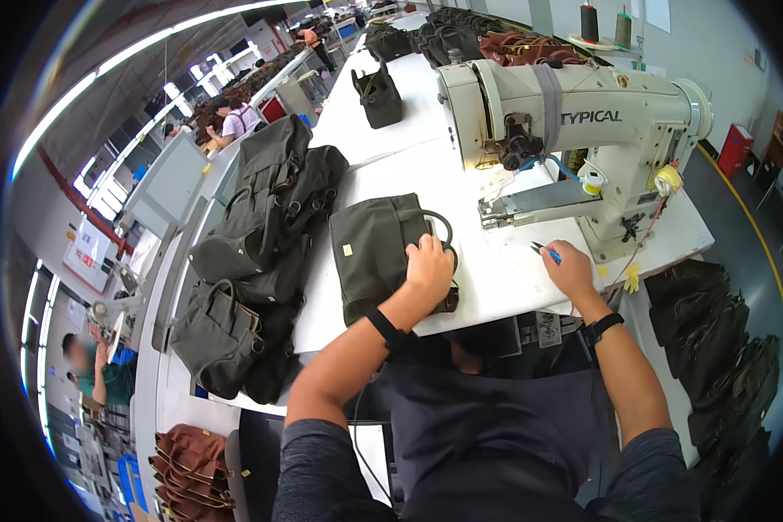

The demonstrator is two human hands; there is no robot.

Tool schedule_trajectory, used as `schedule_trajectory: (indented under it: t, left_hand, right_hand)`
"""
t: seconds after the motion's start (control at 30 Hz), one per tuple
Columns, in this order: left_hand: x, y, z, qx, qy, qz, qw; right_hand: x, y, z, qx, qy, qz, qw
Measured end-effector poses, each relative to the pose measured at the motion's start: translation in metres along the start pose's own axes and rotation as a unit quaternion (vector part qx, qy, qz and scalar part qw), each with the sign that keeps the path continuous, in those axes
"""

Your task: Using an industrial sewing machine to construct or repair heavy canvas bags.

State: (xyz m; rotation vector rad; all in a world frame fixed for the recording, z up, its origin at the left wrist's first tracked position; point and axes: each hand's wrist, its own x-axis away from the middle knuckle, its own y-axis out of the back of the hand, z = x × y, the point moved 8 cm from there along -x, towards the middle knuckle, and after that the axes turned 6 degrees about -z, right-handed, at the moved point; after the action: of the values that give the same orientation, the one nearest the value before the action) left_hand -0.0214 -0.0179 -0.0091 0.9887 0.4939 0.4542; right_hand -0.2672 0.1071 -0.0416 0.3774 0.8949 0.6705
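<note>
A dark olive handbag (370,248) with a small yellow tag lies on the white table in front of me. My left hand (431,266) has its fingers closed on the bag's top edge, beside the looped handle. To the right, my right hand (569,268) is closed around a small pair of thread snips (555,255) with blue on the handle; the dark points stick out toward the left. The snips are apart from the bag, just above the tabletop. Behind both hands stands a cream industrial sewing machine (583,113) with a long lower arm.
Olive bags (261,209) are heaped at the left table edge. One olive bag (378,97) stands farther back, with dark and reddish-brown bags beyond. Thread spools (589,24) rise above the machine. More dark bags (705,331) hang at the right; brown pieces (191,470) are stacked lower left.
</note>
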Motion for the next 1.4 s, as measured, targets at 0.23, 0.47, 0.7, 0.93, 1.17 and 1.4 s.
schedule_trajectory:
  t: [0.23,0.47,0.7,0.93,1.17,1.4]
  left_hand:
    - [-0.009,0.087,0.107,0.287,0.099,-0.142,0.942]
    - [0.106,0.107,0.242,0.38,0.286,-0.327,0.817]
    - [0.131,0.011,0.2,0.621,0.253,-0.183,0.719]
    - [0.112,0.067,0.204,0.689,0.199,-0.21,0.665]
    - [0.119,0.068,0.229,0.718,0.263,-0.14,0.629]
    - [0.16,0.03,0.269,0.674,0.364,-0.193,0.613]
  right_hand:
    - [0.003,0.0,-0.002,-0.001,0.029,-0.01,1.0]
    - [0.002,-0.001,0.004,0.0,0.02,0.009,1.0]
    - [0.003,-0.005,0.005,0.015,0.02,0.024,0.999]
    - [0.0,-0.001,0.011,0.011,0.024,0.003,1.0]
    - [0.001,-0.002,0.011,-0.005,0.018,0.0,1.0]
    - [0.003,-0.006,0.006,0.016,0.015,0.018,1.0]
